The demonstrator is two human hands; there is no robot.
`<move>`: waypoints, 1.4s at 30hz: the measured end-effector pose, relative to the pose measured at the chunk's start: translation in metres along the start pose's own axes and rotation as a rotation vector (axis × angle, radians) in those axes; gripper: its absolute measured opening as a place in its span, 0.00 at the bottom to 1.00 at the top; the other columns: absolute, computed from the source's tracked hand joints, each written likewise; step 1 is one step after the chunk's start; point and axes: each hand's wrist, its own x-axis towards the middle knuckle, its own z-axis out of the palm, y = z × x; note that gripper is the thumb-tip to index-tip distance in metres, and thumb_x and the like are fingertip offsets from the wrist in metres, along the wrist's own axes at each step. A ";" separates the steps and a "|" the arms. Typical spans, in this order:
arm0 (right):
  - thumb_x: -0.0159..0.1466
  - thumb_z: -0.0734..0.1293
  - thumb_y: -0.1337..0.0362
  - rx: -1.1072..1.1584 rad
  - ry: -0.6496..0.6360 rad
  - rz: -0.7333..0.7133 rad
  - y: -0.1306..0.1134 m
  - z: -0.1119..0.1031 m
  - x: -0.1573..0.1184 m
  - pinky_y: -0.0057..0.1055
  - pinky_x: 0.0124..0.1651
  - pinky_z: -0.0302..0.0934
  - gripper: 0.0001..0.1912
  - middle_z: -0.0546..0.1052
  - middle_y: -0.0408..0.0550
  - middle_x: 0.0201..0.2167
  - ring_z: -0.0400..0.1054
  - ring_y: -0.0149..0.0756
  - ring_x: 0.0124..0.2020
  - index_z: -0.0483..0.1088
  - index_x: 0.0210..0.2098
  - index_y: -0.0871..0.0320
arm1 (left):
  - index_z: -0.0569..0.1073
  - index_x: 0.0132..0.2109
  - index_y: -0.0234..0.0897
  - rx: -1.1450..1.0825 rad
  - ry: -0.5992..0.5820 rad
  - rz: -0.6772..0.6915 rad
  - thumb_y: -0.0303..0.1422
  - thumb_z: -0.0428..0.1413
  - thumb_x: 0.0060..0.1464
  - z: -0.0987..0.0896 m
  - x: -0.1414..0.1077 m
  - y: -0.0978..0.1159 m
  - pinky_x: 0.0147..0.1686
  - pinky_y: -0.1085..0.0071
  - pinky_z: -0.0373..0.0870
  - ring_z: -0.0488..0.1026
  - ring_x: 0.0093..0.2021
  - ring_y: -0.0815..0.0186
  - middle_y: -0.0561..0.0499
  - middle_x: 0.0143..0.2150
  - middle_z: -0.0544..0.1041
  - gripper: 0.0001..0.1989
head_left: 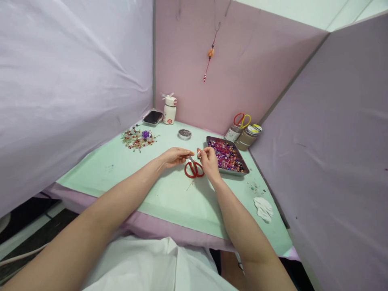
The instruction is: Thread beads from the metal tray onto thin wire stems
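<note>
Both hands are held close together over the table, fingertips pinched and a small gap between them. At the fingertips of my left hand (176,157) is a tiny orange piece, too small to name. My right hand (209,160) is closed, with a small red-and-white bit (199,152) at its fingertips; whether it is held or wrapped on a finger I cannot tell. Just below the hands lie scissors with red handles (190,170), blades partly hidden by the left fingers. A thin thread end (190,185) lies near the handles.
Right of my hands stands a metal tray (233,173) of mixed beads. Behind it are jars (247,139), one holding scissors (239,119). A beaded pile (138,139), phone (153,117), bottle (169,110), round tin (184,134), white glove (263,209) and hanging beaded string (211,53) surround the work.
</note>
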 end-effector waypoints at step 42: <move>0.61 0.59 0.59 0.006 -0.068 0.019 -0.001 0.000 -0.001 0.28 0.30 0.55 0.06 0.64 0.37 0.22 0.58 0.30 0.24 0.57 0.33 0.54 | 0.77 0.31 0.30 0.115 0.050 0.019 0.35 0.67 0.39 0.004 -0.003 -0.001 0.25 0.76 0.60 0.67 0.26 0.74 0.46 0.30 0.77 0.13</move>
